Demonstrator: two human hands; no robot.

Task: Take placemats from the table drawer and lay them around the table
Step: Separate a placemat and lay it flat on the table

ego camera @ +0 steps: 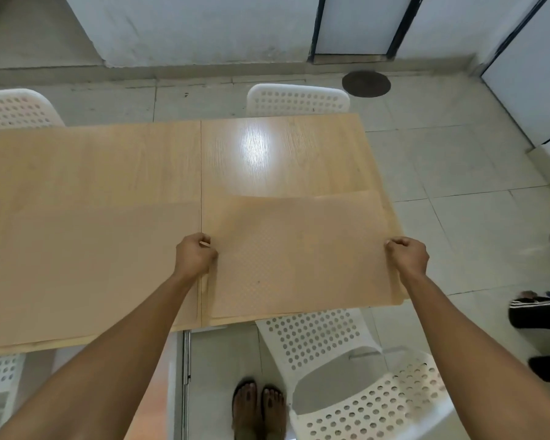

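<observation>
A plain dining room, likely in a home. A wooden worktop lies under the hands, ringed by white perforated chairs on pale floor tiles.

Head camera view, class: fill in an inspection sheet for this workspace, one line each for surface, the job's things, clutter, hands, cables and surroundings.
Surface: light wooden table with a seam down the middle and a glare patch on its far right half.
Job's things: tan placemat on the near right part; another placemat on the near left.
Clutter: nothing seen.
Hands: left hand and right hand each pinch a side edge of the right placemat.
Cables: nothing seen.
Surroundings: white perforated chairs, far and near; tiled floor with a round dark cover; another person's feet at right.
</observation>
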